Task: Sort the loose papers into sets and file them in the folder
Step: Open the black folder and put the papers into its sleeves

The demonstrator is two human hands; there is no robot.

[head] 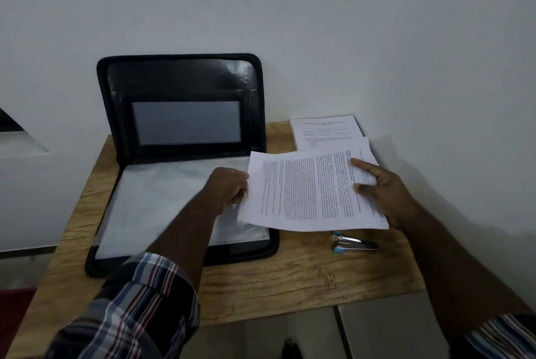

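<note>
A black zip folder (179,74) stands open on the wooden table, its lid leaning on the wall and clear plastic sleeves (162,202) lying in its base. Both hands hold a set of printed papers (307,190) sideways above the table, just right of the folder. My left hand (229,187) grips the set's left edge, over the sleeves. My right hand (380,190) pinches the right edge, thumb on top. Another stack of printed papers (324,131) lies at the table's back right corner, partly covered by the held set.
A silver stapler with blue ends (353,242) lies on the wooden table (290,277) just below the held papers. The white wall stands right behind the folder. The table's front edge drops to a tiled floor.
</note>
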